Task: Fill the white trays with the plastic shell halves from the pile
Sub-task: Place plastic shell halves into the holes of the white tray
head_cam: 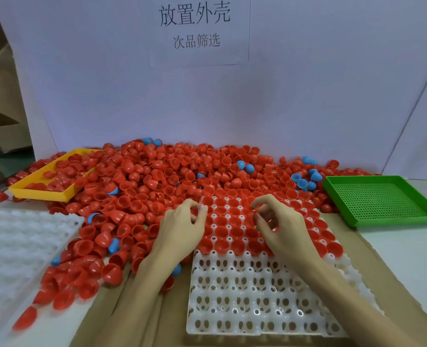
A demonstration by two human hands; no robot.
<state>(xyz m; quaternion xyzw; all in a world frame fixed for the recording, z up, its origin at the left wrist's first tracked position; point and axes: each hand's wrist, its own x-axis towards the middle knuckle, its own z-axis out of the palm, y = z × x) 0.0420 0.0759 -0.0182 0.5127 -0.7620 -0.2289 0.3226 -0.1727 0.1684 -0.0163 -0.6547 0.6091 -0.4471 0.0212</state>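
The white sign [195, 28] says 放置外壳 and 次品筛选, and below it the left hand [182, 229] and right hand [277, 224], fingers curled, each seem to pinch a red shell over the white tray [245, 296], with the pile [157, 176] just beyond the fingers.

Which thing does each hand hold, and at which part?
Both the left hand and the right hand have curled fingers over the white tray; any held shell cannot be told.
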